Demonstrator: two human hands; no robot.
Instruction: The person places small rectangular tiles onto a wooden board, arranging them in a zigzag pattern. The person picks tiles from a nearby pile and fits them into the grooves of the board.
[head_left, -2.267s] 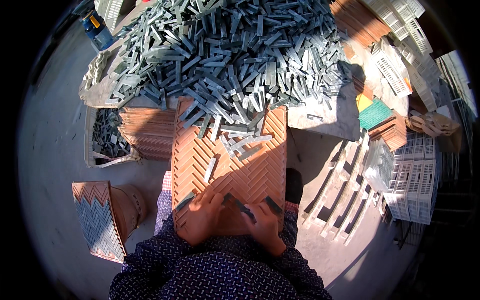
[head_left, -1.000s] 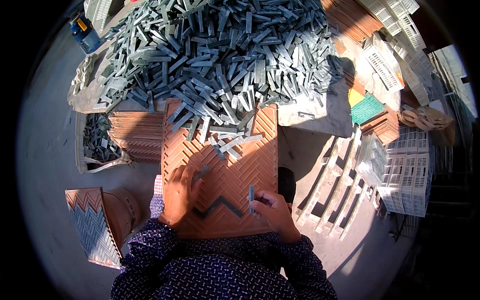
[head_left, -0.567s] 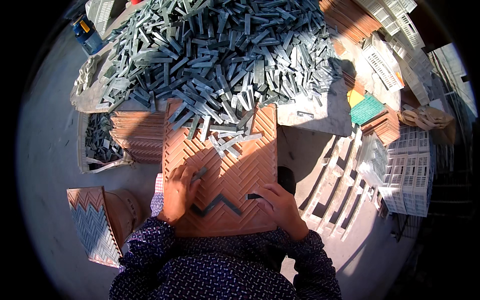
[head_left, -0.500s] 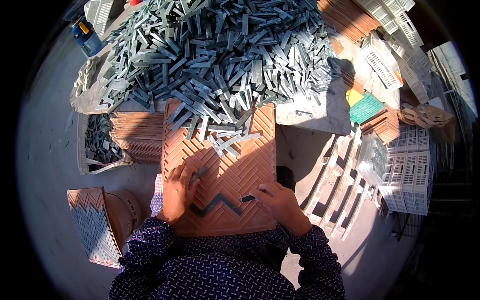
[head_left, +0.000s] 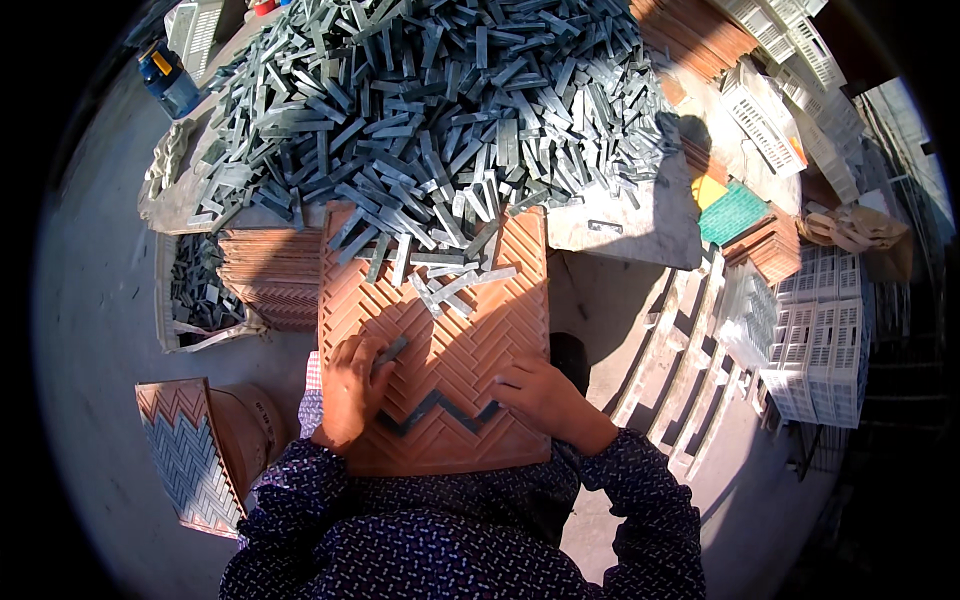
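An orange-brown herringbone mould tray [head_left: 440, 350] lies in front of me, with a zigzag row of dark grey stone strips [head_left: 432, 402] set in its lower grooves. My left hand [head_left: 352, 385] rests over the tray's left side, thumb and fingers closed on a grey stone strip [head_left: 393, 349]. On the right, my right hand [head_left: 545, 400] has its bent fingertips on the upper end of a dark strip [head_left: 488, 412] at the row's right end. Several loose strips [head_left: 450, 285] lie on the tray's far part.
A big heap of grey strips [head_left: 400, 110] covers the table [head_left: 640, 225] beyond the tray. Stacked trays [head_left: 270, 265] stand left, near a filled tray [head_left: 185, 460]. To the right are a slatted pallet [head_left: 650, 370] and white crates [head_left: 815, 350]. A blue bottle [head_left: 170, 80] stands far left.
My right hand has brought its dark strip down and left into the groove at the zigzag's right end. My left hand still holds its strip, almost unmoved.
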